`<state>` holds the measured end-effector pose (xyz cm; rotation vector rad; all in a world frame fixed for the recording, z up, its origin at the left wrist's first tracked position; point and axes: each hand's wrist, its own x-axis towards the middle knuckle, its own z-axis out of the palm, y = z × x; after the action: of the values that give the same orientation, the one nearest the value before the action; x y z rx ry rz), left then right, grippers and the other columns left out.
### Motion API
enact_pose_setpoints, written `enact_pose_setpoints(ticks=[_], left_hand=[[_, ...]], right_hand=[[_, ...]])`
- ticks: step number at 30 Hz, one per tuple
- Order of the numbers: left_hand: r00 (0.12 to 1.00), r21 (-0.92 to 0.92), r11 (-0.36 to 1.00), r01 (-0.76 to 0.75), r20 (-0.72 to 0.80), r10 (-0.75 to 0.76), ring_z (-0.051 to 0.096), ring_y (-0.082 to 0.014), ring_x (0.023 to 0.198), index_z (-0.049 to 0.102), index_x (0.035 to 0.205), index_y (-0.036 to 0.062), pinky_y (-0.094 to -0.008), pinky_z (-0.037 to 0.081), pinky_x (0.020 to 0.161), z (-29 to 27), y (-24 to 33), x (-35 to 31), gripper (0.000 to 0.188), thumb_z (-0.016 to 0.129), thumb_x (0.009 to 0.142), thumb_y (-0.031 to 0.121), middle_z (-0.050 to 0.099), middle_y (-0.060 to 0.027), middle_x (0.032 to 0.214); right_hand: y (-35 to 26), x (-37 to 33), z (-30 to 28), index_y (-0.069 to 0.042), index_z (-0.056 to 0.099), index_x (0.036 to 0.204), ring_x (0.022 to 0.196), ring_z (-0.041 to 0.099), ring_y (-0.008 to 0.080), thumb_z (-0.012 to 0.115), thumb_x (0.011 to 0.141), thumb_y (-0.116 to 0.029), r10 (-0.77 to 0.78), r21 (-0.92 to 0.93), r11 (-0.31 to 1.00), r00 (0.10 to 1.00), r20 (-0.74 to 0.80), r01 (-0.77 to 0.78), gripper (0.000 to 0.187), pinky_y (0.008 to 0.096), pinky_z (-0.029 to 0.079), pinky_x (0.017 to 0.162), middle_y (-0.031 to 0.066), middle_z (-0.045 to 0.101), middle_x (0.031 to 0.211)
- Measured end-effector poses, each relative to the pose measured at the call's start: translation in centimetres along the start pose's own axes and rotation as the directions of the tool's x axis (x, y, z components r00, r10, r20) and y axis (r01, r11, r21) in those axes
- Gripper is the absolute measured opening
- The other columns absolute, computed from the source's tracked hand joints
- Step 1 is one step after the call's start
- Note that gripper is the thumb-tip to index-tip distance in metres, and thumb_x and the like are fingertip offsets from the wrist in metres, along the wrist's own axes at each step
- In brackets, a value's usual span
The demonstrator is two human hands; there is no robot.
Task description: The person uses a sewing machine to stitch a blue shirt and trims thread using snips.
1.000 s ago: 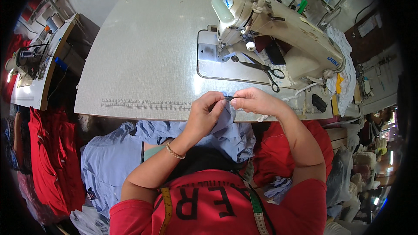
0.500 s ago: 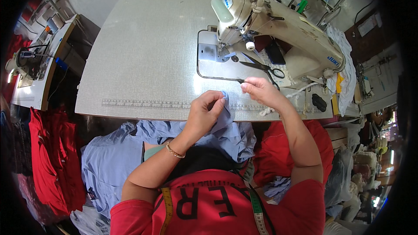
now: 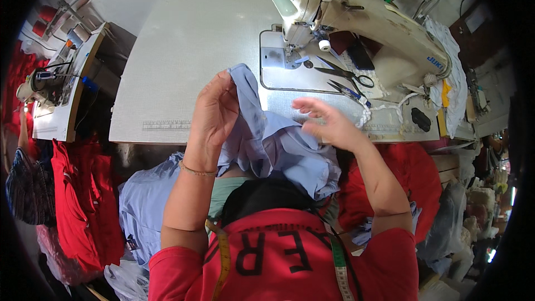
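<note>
Left hand [image 3: 216,106]: your grip is clamped on the blue garment [image 3: 252,125]; exact pinch hard to make out.
Right hand [image 3: 331,125]: your grip is apart; contact with the garment unclear.
Garment: over the tabletop [image 3: 184,78] edge, inner folds hidden.

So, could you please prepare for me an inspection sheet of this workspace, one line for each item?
surface: pale table, ruler scale along its front edge
work things: light blue garment, partly raised over the table's front edge; sewing machine beyond it
clutter: dark scissors, snips and a knotted white cord lie near the machine
hands: left hand grips the garment; right hand is open and holds nothing, contact with the cloth unclear
cables: thin dark cable at upper right; its ends cannot be traced
surroundings: another table at left, red garments hanging below, red cloth at right
</note>
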<state>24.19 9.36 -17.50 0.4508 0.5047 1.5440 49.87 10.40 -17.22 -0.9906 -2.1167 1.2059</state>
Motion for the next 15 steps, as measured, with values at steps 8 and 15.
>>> enact_pose_setpoints(ticks=[8, 15], left_hand=[[0.980, 0.032, 0.980, -0.196, 0.040, 0.195, 0.061, -0.0131, 0.087, 0.058, 0.103, -0.0019, -0.0276, 0.052, 0.082, 0.9, 5.2, -0.4, 0.017, 0.053, 0.094, 0.012, 0.063, -0.0058, 0.093], [0.879, 0.846, 0.288, -0.448, 0.359, 0.314, 0.053, -0.0282, 0.111, 0.044, 0.128, 0.0025, -0.0381, 0.040, 0.098, -1.0, -0.3, -3.6, 0.062, 0.072, 0.078, 0.025, 0.058, -0.0110, 0.117]], right_hand=[[-0.5, 1.3, -0.6, -0.002, 0.057, 0.111, 0.086, 0.053, 0.0068, 0.065, 0.085, -0.008, 0.184, 0.407, 0.832, 0.880, 0.438, -0.377, 0.028, 0.0234, 0.045, 0.077, 0.0002, 0.060, 0.096], [-7.1, 2.0, -2.3, -0.004, 0.059, 0.094, 0.080, 0.052, 0.0032, 0.064, 0.078, 0.001, -0.056, 0.306, 0.948, 0.993, -0.101, 0.085, 0.018, 0.0194, 0.042, 0.072, -0.0045, 0.057, 0.085]])
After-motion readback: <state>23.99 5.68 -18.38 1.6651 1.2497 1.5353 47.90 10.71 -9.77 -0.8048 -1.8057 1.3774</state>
